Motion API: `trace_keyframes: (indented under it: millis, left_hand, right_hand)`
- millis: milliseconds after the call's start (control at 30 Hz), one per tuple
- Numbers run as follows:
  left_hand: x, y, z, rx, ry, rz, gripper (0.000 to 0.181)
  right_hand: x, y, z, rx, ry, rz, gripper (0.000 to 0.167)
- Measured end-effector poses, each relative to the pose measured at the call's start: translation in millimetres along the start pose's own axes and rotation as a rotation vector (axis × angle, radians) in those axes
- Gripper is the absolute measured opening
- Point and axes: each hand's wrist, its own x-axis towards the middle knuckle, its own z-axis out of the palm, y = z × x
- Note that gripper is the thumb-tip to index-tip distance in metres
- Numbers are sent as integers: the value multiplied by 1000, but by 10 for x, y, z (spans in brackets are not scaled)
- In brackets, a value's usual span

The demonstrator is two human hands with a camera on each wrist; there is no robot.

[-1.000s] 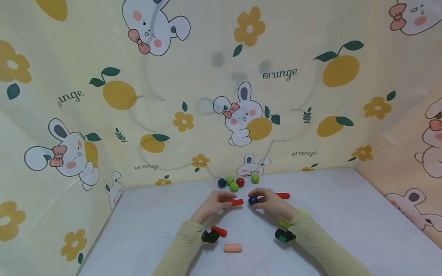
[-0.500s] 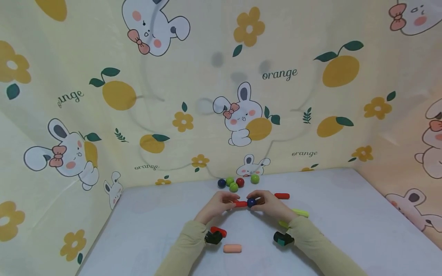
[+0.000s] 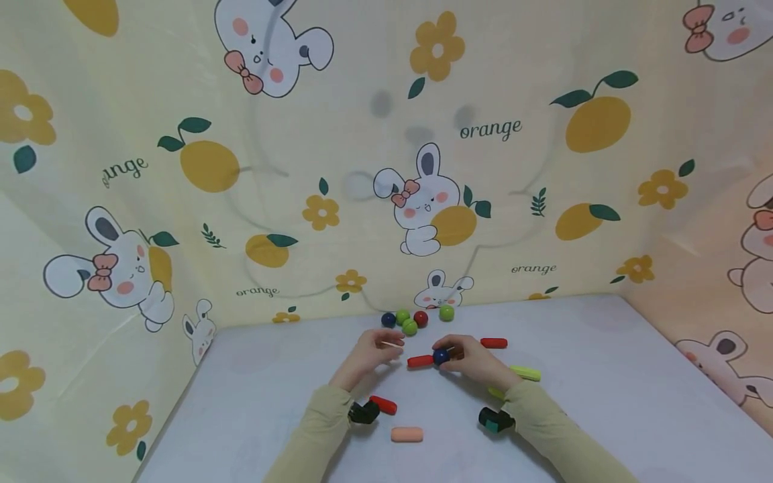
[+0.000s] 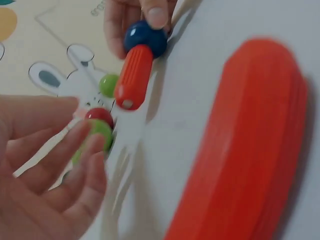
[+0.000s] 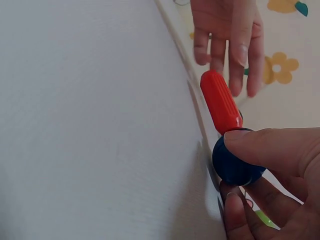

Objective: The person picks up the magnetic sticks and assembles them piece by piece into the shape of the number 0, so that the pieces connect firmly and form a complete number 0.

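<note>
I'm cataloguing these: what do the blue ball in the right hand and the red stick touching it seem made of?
The blue ball: plastic or painted wood, perhaps; smooth and glossy, showing what seems a highlight. The red stick: probably moulded plastic, satin, judging by its even colour and lengthwise grooves.

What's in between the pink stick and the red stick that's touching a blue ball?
Just bare white table: the head view shows nothing between the pink stick and that red stick.
</note>
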Motion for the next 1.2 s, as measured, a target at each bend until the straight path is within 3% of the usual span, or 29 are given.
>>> trace_keyframes:
  millis: [133,267,400,700,1200]
  left_hand:
    - [73,-32,-131,3,167,49,34]
    - [169,-85,-243,-29,244,104,41]
    - [251,-131,-291,-80,240,123,48]
    - [380,-178,-236,-182,213,46,56]
    - [421,-219,-158,-39,196,20,43]
  right_hand:
    - [7,16,-6,10,3,3,35]
    - [12,42,-21,11,-1,-3,36]
    - [14,50,-35,13,-7,-4,37]
    - [10,46,-42,6,-18,-10,37]
    - [1,69,-25,3,-23,-23,37]
